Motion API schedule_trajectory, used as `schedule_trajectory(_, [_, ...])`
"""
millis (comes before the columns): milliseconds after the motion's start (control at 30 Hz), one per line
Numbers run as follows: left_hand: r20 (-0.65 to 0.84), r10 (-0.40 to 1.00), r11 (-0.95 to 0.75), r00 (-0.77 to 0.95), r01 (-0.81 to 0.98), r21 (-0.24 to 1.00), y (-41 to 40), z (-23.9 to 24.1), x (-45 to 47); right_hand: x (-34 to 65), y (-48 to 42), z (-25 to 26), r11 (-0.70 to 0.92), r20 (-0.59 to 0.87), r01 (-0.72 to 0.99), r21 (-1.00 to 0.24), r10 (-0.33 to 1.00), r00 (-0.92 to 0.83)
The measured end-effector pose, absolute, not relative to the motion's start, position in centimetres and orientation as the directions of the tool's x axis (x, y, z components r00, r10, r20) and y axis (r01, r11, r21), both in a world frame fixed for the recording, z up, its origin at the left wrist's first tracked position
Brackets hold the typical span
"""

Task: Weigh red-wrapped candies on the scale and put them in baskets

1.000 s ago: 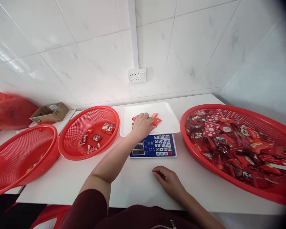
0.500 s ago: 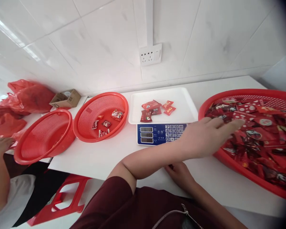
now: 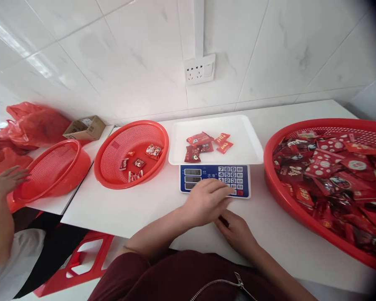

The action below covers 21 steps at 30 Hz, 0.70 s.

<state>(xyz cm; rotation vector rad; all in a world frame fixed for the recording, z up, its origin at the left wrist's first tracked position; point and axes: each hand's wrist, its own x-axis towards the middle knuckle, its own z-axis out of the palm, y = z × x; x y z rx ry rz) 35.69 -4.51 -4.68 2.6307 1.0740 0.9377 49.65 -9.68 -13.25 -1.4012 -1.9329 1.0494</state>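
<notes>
Tray point(image 3: 249, 140) — few packets point(image 3: 203, 145); basket point(image 3: 326, 122) — heaped.

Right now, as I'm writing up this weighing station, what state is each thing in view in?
Scale: displays show digits, too blurred to read.
Scale tray: holds a few red packets.
Middle basket: upright, few packets inside.
Left basket: tilted, another person's hand beside its rim.
Large basket: heaped with packets.
Wall socket: nothing plugged in.
Left hand: open, palm down at the keypad.
Right hand: resting on the table, grip unclear.
</notes>
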Motion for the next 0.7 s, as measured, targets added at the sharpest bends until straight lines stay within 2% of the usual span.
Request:
schedule_trajectory(100, [0.574,0.744,-0.587,0.341,0.745,0.318,-4.5,-4.3,31.1,49.7,-9.7,-12.7,0.124,-0.064,0.498,-0.858,0.937,-0.343])
schedule_trajectory(200, [0.557,0.806,-0.340,0.201,0.927,0.157,-4.9,-3.4,26.2,49.6,-9.7,-12.3,0.099,-0.086,0.494,-0.864,0.937,-0.339])
schedule_trajectory(333, [0.304,0.950,-0.053,0.074,0.996,-0.078,-6.0,-2.5,21.0,49.4,-9.6,-12.1,0.099,-0.072,0.479,-0.872,0.943,-0.326])
schedule_trajectory(400, [0.183,0.983,0.027,-0.007,0.994,-0.108,-6.4,-2.5,19.3,49.4,-9.5,-12.0,0.101,-0.067,0.474,-0.875,0.944,-0.325])
schedule_trajectory(467, [0.128,0.989,0.083,-0.068,0.990,-0.115,-6.3,-2.5,17.9,49.3,-9.5,-12.0,0.096,-0.067,0.470,-0.878,0.945,-0.319])
schedule_trajectory(700, [0.279,0.931,0.283,-0.237,0.950,-0.136,-4.0,-2.9,12.6,49.2,-9.7,-12.1,0.081,-0.070,0.471,-0.878,0.953,-0.295])
